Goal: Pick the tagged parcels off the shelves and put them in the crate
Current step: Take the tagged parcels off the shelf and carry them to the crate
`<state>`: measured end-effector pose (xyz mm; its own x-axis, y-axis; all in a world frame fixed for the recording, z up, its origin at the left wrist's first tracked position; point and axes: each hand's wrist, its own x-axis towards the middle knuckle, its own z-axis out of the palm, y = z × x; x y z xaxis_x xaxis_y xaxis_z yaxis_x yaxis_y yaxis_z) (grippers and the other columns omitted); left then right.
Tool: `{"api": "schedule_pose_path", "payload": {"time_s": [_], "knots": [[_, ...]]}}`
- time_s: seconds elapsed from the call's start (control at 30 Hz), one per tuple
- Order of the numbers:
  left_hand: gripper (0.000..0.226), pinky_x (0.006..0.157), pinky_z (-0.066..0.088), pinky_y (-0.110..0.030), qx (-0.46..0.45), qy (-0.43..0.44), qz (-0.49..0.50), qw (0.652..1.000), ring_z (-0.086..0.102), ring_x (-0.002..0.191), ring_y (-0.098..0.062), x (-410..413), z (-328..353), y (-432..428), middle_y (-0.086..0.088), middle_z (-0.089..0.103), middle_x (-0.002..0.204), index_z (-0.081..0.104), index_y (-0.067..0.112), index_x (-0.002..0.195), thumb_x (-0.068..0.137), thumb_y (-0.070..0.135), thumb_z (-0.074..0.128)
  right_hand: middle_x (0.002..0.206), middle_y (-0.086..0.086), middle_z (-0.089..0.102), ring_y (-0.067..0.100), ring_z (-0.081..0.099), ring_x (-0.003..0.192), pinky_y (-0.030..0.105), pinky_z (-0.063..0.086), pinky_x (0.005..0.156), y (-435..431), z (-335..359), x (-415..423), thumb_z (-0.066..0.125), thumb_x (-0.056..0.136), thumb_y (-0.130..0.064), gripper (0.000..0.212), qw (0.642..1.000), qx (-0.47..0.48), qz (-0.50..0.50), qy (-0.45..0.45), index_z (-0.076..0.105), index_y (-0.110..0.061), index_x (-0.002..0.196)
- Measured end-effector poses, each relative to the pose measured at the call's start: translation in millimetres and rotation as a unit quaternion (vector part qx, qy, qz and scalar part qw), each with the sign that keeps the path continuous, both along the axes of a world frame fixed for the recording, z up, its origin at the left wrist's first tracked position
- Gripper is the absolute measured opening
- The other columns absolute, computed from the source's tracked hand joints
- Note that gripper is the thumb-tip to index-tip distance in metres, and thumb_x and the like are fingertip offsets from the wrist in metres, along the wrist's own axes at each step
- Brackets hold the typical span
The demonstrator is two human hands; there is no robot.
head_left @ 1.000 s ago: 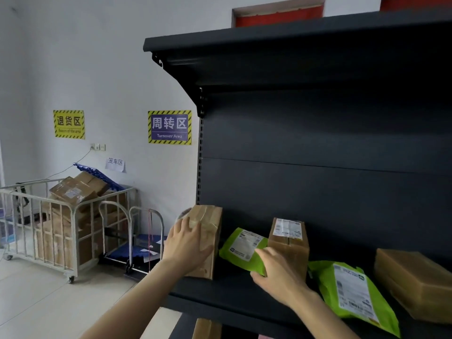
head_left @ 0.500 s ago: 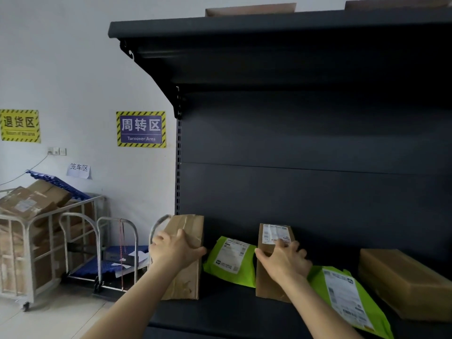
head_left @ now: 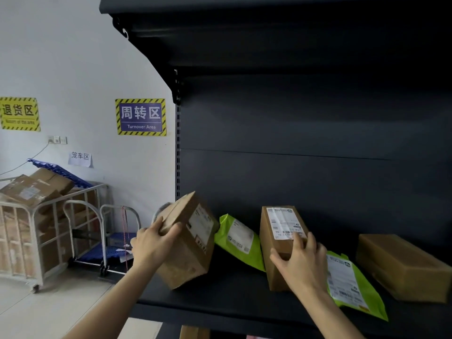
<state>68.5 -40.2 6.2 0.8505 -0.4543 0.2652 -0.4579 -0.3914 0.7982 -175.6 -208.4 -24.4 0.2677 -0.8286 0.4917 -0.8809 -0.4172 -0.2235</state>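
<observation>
At the shelf's left end: a person stands before a dark shelf (head_left: 220, 297) with both hands on parcels, none yet off it.
Left hand: the left hand (head_left: 152, 243) has its fingers closed around the upper near corner of a tilted box (head_left: 188, 243), which leans on its lower edge at the shelf's left front corner, label facing right.
Green bag: a green bag (head_left: 238, 241) leans between the two boxes, just beside the tilted one, label up.
Right hand: the right hand (head_left: 302, 260) grips the near top edge of an upright box (head_left: 278, 241), thumb on its left face, fingers over the label's lower part.
Second green bag: a second bag (head_left: 352, 287) lies flat at the shelf's front edge, partly under the right wrist.
Right end: an unlabelled-looking brown box (head_left: 401, 265) lies flat near the shelf's right end.
Crate: not in view.
Progress: early, by the look of it; two parcels are in hand, nothing seems delivered, and at least the bags remain to be checked and carried.
</observation>
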Motion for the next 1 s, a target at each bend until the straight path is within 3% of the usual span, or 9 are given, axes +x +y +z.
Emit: {"api": "schedule_pose_path", "payload": {"time_s": [0.1, 0.23, 0.33, 0.53, 0.7, 0.83, 0.93, 1.0], "knots": [[0.073, 0.105, 0.038, -0.047, -0.097, 0.127, -0.039, 0.986, 0.052, 0.115, -0.031, -4, -10, 1, -0.009, 0.061, 0.12, 0.058, 0.022, 0.125, 0.068, 0.067, 0.045, 0.149, 0.015, 0.03, 0.036, 0.034, 0.127, 0.039, 0.036, 0.101, -2, 3, -3, 0.037, 0.079, -0.07, 0.081, 1.0, 0.008, -0.002, -0.006, 0.034, -0.018, 0.141], [0.03, 0.086, 0.041, -0.039, -0.179, 0.23, -0.06, 0.955, 0.056, 0.091, -0.02, -9, -19, 0, -0.002, 0.061, 0.099, 0.061, 0.025, 0.101, 0.088, 0.05, 0.052, 0.147, 0.016, 0.032, 0.036, 0.036, 0.125, 0.039, 0.04, 0.096, -4, 7, -3, 0.036, 0.078, -0.071, 0.082, 1.0, 0.025, -0.001, -0.004, 0.035, -0.017, 0.139], [0.03, 0.085, 0.04, -0.038, -0.18, 0.284, -0.062, 0.94, 0.053, 0.091, -0.021, -4, -25, 2, -0.005, 0.056, 0.104, 0.058, 0.024, 0.093, 0.086, 0.052, 0.054, 0.147, 0.017, 0.031, 0.036, 0.036, 0.124, 0.039, 0.041, 0.095, -6, 10, -2, 0.035, 0.078, -0.072, 0.082, 0.999, 0.036, -0.002, 0.006, 0.035, -0.018, 0.139], [0.034, 0.091, 0.04, -0.042, -0.186, 0.32, -0.058, 0.927, 0.05, 0.098, -0.025, 5, -32, 7, -0.006, 0.053, 0.109, 0.05, 0.026, 0.107, 0.086, 0.053, 0.053, 0.149, 0.012, 0.03, 0.035, 0.029, 0.132, 0.045, 0.034, 0.103, -7, 12, 4, 0.026, 0.083, -0.072, 0.076, 0.999, 0.034, 0.004, 0.033, 0.034, -0.023, 0.141], [0.046, 0.092, 0.037, -0.04, -0.167, 0.302, -0.06, 0.937, 0.046, 0.103, -0.025, 11, -38, 14, -0.009, 0.05, 0.115, 0.049, 0.017, 0.129, 0.093, 0.045, 0.047, 0.152, 0.012, 0.028, 0.032, 0.018, 0.141, 0.053, 0.015, 0.112, 4, 14, 13, 0.027, 0.087, -0.067, 0.071, 0.998, -0.008, 0.015, 0.054, 0.033, -0.023, 0.142], [0.049, 0.091, 0.038, -0.038, -0.139, 0.204, -0.052, 0.968, 0.049, 0.108, -0.025, 11, -41, 10, -0.012, 0.052, 0.129, 0.044, 0.016, 0.136, 0.093, 0.04, 0.05, 0.133, 0.013, 0.055, 0.031, 0.047, 0.127, 0.047, 0.034, 0.107, 21, 7, 33, 0.06, 0.085, -0.042, 0.051, 0.974, -0.143, 0.172, -0.032, 0.058, -0.01, 0.124], [0.06, 0.096, 0.04, -0.039, -0.095, 0.085, -0.032, 0.991, 0.049, 0.12, -0.029, 9, -39, 7, -0.012, 0.05, 0.137, 0.035, 0.013, 0.142, 0.091, 0.036, 0.056, 0.144, 0.001, 0.044, 0.016, 0.036, 0.135, 0.03, 0.024, 0.113, 29, -8, 59, 0.049, 0.092, -0.038, 0.052, 0.96, -0.081, 0.268, -0.028, 0.042, -0.015, 0.138], [0.061, 0.09, 0.042, -0.037, -0.078, 0.058, -0.044, 0.994, 0.051, 0.116, -0.028, 9, -38, 5, -0.012, 0.051, 0.135, 0.034, 0.014, 0.142, 0.09, 0.035, 0.058, 0.147, -0.002, 0.036, 0.013, 0.029, 0.137, 0.026, 0.022, 0.113, 24, -21, 75, 0.047, 0.093, -0.037, 0.055, 0.959, -0.042, 0.28, -0.01, 0.033, -0.018, 0.142]]}}
